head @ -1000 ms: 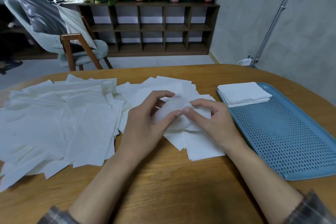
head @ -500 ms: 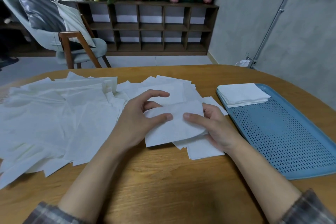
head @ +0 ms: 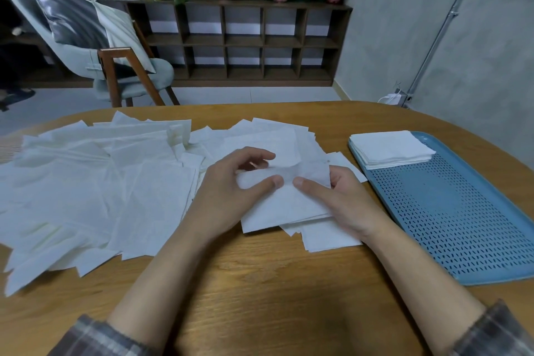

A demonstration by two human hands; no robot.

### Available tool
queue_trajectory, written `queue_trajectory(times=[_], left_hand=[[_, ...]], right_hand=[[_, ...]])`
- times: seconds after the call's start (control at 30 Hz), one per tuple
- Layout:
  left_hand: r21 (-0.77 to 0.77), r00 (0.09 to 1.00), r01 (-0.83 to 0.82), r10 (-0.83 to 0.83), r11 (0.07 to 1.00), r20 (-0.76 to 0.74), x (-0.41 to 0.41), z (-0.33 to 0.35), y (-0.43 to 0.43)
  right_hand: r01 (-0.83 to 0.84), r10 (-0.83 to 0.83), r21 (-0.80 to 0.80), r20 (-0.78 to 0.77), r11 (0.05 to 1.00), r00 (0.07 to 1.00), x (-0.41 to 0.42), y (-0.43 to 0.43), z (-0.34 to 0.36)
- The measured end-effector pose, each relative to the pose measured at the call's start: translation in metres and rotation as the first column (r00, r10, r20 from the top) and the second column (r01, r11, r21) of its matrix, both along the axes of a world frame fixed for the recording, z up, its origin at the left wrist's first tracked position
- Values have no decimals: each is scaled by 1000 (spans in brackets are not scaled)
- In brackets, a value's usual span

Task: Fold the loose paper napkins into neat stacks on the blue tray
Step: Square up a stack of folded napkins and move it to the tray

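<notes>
Wood table (head: pixel 260 292), with a chair (head: pixel 121 66) and shelf (head: pixel 245 40) behind it. Left side: loose napkins (head: pixel 86 182) lie unfolded and overlapping, spread out to mid-table. The left hand (head: pixel 228 196) pinches the working napkin (head: pixel 289 208), thumb on top and fingers curled over its far edge. That napkin sits mid-table on top of other sheets, its far flap bent toward the near edge; as I read it, the fold isn't creased yet. The right hand (head: pixel 344 202) grips its right side, thumb on top and fingers underneath, and the thumb tips almost meet at the centre. Further right, one folded stack (head: pixel 390 149) sits at the far end of the blue tray (head: pixel 462 225). To do this step well: check that only one sheet is held, line up the edges and corners before pressing, then slide the thumbs outward from the centre. The paper is thin and skews easily. Match the stack's footprint.
</notes>
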State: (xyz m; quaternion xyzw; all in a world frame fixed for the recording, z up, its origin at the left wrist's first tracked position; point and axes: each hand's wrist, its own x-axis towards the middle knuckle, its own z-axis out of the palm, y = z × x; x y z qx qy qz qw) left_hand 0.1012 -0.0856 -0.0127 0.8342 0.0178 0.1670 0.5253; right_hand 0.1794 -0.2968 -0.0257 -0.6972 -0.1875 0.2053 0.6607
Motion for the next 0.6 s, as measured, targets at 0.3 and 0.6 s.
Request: queue_trajectory(times=[0.3,0.6], left_hand=[[-147,999,14,-21,989,-42,-2,6,-1],[17,971,-178,173,984,167,0,-9,-13]], right_hand=[[-18,16,86,27,996,1000,4,-3,-3],[-13,23,-32,357,999,934,9,-5,-1]])
